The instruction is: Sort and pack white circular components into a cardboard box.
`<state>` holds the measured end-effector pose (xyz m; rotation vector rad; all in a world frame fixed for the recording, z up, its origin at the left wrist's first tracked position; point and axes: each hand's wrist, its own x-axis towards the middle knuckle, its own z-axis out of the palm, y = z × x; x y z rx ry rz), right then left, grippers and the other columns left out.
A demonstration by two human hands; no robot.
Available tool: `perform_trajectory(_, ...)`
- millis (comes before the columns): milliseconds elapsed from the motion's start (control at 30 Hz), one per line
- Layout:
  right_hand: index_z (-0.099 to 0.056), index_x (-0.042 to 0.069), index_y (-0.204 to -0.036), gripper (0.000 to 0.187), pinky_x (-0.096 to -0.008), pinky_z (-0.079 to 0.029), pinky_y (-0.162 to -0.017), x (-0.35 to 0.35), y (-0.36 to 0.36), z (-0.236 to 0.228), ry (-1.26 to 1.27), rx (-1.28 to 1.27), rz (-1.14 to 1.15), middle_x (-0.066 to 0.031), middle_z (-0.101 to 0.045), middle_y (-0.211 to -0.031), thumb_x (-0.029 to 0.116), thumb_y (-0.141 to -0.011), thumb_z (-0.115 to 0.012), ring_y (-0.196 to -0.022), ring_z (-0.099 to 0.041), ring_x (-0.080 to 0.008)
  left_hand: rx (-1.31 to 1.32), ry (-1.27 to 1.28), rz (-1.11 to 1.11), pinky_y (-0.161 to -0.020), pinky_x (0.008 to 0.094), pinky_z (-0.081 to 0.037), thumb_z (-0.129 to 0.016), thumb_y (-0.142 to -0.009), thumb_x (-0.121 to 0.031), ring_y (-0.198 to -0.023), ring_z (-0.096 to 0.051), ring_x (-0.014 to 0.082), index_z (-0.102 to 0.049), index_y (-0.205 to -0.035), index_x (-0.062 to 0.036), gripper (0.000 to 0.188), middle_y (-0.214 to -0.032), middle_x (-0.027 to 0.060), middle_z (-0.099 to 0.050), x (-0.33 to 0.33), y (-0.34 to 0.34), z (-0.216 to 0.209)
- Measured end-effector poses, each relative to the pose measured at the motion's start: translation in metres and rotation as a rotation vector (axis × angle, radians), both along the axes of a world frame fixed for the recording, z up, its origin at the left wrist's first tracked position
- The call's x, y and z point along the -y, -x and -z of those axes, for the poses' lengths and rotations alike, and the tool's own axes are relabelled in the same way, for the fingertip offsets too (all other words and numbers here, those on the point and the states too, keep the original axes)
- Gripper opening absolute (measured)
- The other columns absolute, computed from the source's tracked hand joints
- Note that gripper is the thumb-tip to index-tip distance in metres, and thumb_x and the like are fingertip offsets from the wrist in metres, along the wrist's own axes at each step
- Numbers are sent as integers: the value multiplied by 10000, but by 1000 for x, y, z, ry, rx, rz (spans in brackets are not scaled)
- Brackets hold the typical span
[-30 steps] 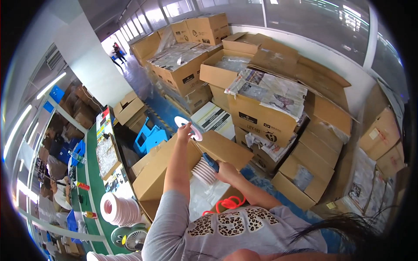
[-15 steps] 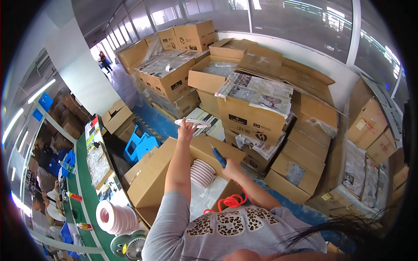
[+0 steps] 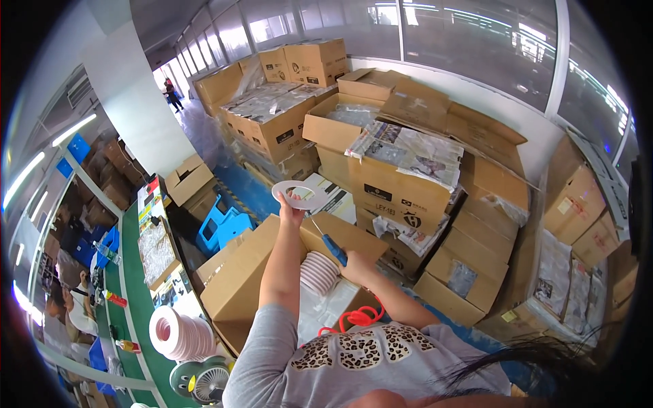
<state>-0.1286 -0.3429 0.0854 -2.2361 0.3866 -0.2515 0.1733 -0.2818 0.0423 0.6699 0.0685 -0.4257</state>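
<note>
Raised over an open carton [image 3: 238, 282], my left hand [image 3: 291, 212] grips a flat white ring [image 3: 317, 197] by its near edge, its face tipped toward me. My right hand [image 3: 358, 267] is closed around a blue-handled tool [image 3: 333, 249] with a long thin metal shaft. The shaft points up and left, and its end lies close to the ring's lower edge; I cannot tell if they touch. Inside the carton a row of similar white rings [image 3: 318, 273] rests beside clear plastic. A red coiled cord [image 3: 362, 316] hangs below my right forearm; where it joins is hidden.
On the green bench at left stand a stack of white rings [image 3: 182, 336] and a small fan [image 3: 208, 384]. A blue plastic stool [image 3: 224, 224] is beyond the carton. Large cardboard boxes [image 3: 398, 183] are piled ahead and right. A distant person [image 3: 173, 94] stands in the aisle.
The ring in my left hand has turned from nearly edge-on to showing its face. My right hand has shifted slightly left, bringing the tool's shaft nearer the ring.
</note>
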Motion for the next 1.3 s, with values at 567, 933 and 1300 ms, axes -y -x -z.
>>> perform_trajectory(567, -574, 18, -949, 249, -399, -467, -660, 23, -27, 17, -77, -46, 2, -226, -600, -825, 127, -725, -564, -779, -591, -367, 218, 75, -18, -977, 336, -362, -447, -835, -510, -1141, -434, 238, -250, -1308, -21, 708, -1282, 166, -378, -35, 12, 7)
perform_trajectory(933, -599, 50, -962, 257, -387, -455, -705, 44, -58, 30, -173, -92, -31, -214, -603, -841, 132, -727, -535, -824, -589, -336, 176, 27, 91, -997, 365, -334, -390, -845, -534, -1182, -395, 228, -256, -1328, -71, 682, -1346, 152, -305, -63, 32, 19)
perform_trajectory(1300, -610, 99, -993, 274, -379, -467, -664, 28, -46, 9, -62, -114, -22, -170, -623, -795, 177, -737, -552, -758, -605, -323, 218, 189, 47, -978, 337, -369, -410, -838, -509, -1095, -463, 198, -329, -1293, -77, 632, -1242, 75, -434, -104, 39, 36)
